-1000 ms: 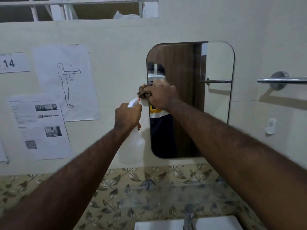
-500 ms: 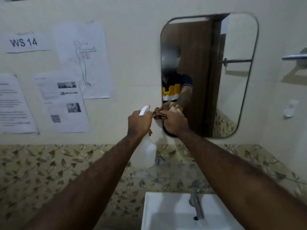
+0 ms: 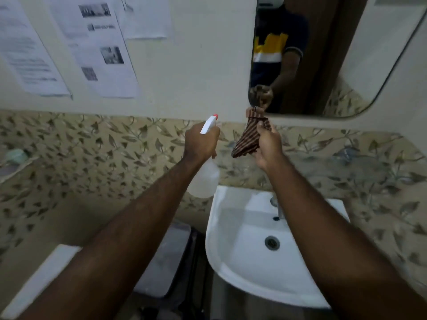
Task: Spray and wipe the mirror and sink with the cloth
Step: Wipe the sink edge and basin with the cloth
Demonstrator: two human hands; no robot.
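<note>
My left hand [image 3: 200, 142] grips a clear spray bottle [image 3: 205, 179] with a white, red-tipped nozzle, held upright left of the sink. My right hand [image 3: 268, 146] holds a brown striped cloth [image 3: 248, 136] bunched up, just below the lower left corner of the mirror [image 3: 360, 54] and apart from the glass. The rounded mirror hangs at the upper right and reflects a person's torso and the cloth. Below my arms sits the white sink [image 3: 233, 245], with its drain [image 3: 272, 242] and a metal tap [image 3: 278, 207] partly hidden by my right forearm.
Several printed sheets [image 3: 99, 45] are taped to the cream wall at the upper left. A leaf-patterned tile band [image 3: 92, 153] runs behind the sink. A grey bin [image 3: 166, 262] stands under the sink's left side, and a white ledge [image 3: 39, 278] lies at the lower left.
My view has tilted down from the mirror to the sink. My right hand has come off the mirror's lower edge with the cloth, now hanging loose. The bottle has stayed in my left hand.
</note>
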